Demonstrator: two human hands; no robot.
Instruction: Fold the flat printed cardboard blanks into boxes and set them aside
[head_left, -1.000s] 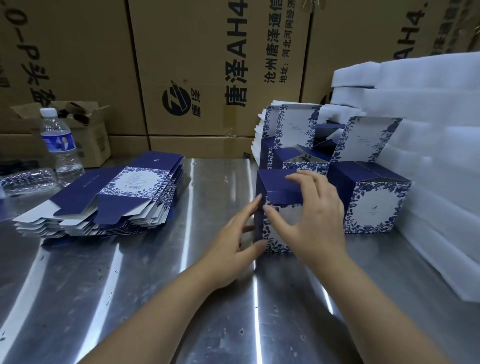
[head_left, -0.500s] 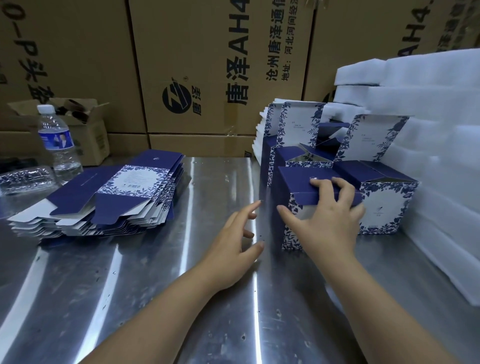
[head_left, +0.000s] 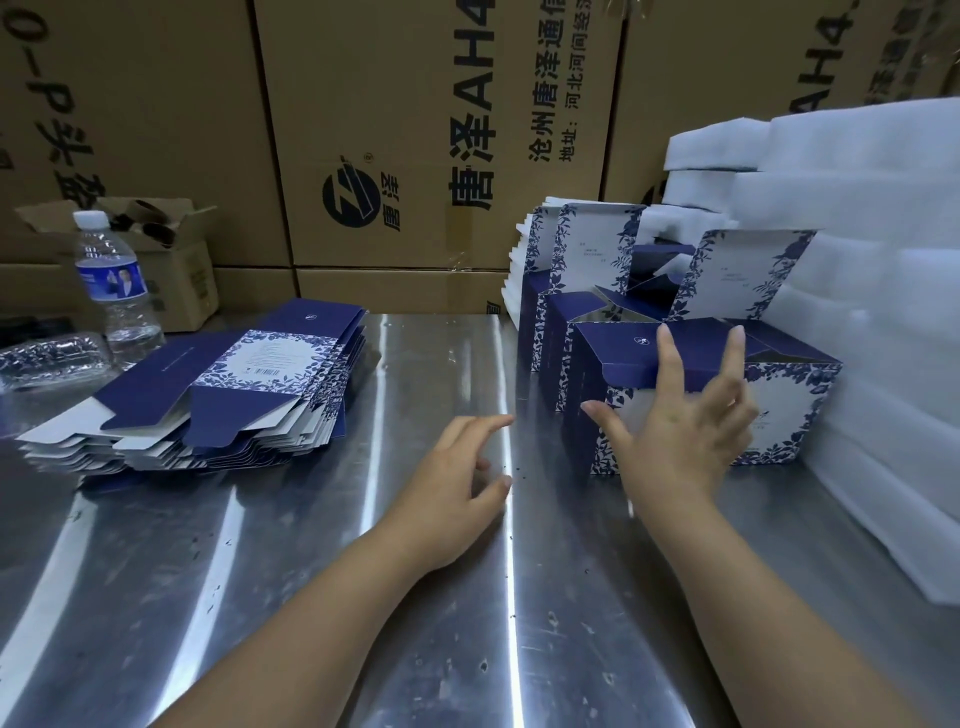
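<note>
A stack of flat navy and white floral blanks (head_left: 208, 395) lies on the steel table (head_left: 311, 597) at the left. A folded navy floral box (head_left: 618, 358) stands at the right, set against several other folded boxes (head_left: 795, 410) behind and beside it. My right hand (head_left: 685, 431) is in front of that box with fingers spread and straight, fingertips at its top edge; contact is unclear. My left hand (head_left: 457, 483) hovers over the table left of the box, fingers relaxed, holding nothing.
White foam sheets (head_left: 872, 270) are piled along the right side. Large brown cartons (head_left: 415, 130) wall off the back. A water bottle (head_left: 117, 291) and a small open carton (head_left: 171, 260) stand at the far left, with a clear plastic tray (head_left: 47, 353) beside them.
My right hand pushed the folded box right and back against the other boxes, then uncurled its fingers from the top. My left hand came off the box and stayed over the table.
</note>
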